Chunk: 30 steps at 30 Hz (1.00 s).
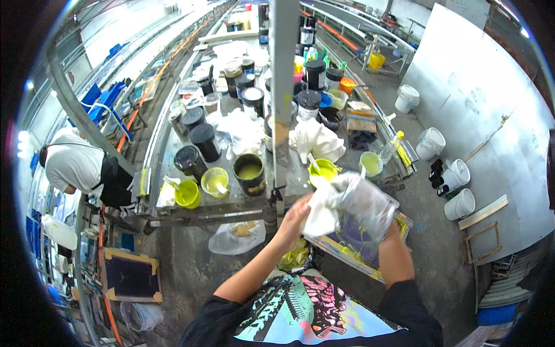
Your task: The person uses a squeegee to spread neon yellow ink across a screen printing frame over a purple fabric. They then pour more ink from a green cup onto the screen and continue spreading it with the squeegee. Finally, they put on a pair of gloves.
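My left hand (296,217) is closed on a crumpled white cloth (321,215). The cloth presses against a see-through plastic container (366,203), which is smeared by motion. My right hand (395,230) holds that container from its right side, its fingers mostly hidden behind it. Just beyond the cloth, on the bench, stands a bowl of yellow-green paint (324,169) with a pale stick in it. A cup of pale green liquid (370,164) is to its right. Below the container, a framed printing screen (352,238) with yellow smears is partly covered by my hands.
A metal post (282,92) rises at the bench's middle. Left of it stand a dark pot (249,173), a pale yellow tub (215,181) and a lime bowl (187,194). White buckets (431,143) line the right floor. A person (81,162) bends at the far left.
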### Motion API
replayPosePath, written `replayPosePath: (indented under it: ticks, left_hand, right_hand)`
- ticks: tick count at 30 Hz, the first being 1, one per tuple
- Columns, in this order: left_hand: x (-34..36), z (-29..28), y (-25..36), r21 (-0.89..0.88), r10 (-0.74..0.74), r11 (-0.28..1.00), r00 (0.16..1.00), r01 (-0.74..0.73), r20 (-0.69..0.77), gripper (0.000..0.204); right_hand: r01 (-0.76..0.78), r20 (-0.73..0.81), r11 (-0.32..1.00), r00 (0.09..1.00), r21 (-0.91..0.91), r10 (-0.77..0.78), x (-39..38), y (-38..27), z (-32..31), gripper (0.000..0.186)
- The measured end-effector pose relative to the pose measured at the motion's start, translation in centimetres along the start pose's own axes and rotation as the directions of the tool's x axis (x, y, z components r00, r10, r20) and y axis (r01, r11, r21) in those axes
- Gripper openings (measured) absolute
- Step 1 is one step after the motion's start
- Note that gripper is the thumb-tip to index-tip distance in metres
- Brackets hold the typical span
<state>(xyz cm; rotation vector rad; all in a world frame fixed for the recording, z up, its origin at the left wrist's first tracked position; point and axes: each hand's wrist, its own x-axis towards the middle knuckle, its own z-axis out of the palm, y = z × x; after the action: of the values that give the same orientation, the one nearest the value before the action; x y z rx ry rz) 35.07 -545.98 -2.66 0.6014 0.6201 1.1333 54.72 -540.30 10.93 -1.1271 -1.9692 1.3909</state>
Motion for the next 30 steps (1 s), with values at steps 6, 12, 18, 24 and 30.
replayPosePath:
  ticks: [6, 12, 18, 24, 30]
  left_hand:
    - [-5.3, -6.9, 5.5, 0.221, -0.044, 0.974, 0.999, 0.039, 0.019, 0.038]
    - [-11.1, -12.2, 10.4, 0.843, 0.217, 0.525, 0.976, -0.118, 0.001, 0.03]
    - [-11.8, -13.1, 15.3, 0.875, 0.15, 0.411, 0.966, -0.256, 0.212, 0.033]
    - [-10.8, -15.0, 18.8, 0.927, 0.564, -0.035, 0.758, -0.374, 0.327, 0.024]
    - [-14.2, -16.0, 18.0, 0.895, 0.429, -0.349, 0.802, -0.278, 0.416, 0.027]
  right_hand:
    - [-0.198, -0.076, 0.844, 0.96, 0.498, 0.269, -0.6, -0.1, 10.0, 0.015]
    - [-0.314, -0.281, 0.948, 0.906, 0.055, 0.316, 1.1, -1.9, 15.7, 0.073]
    - [0.253, 0.151, 0.966, 0.958, -0.049, -0.243, 4.3, -3.7, 20.5, 0.091]
    - [-0.15, 0.252, 0.68, 0.966, 0.718, -0.052, 8.7, 0.8, 25.3, 0.049]
    - [-0.241, 0.241, 0.105, 0.97, 0.965, 0.016, 8.0, -1.2, 27.2, 0.051]
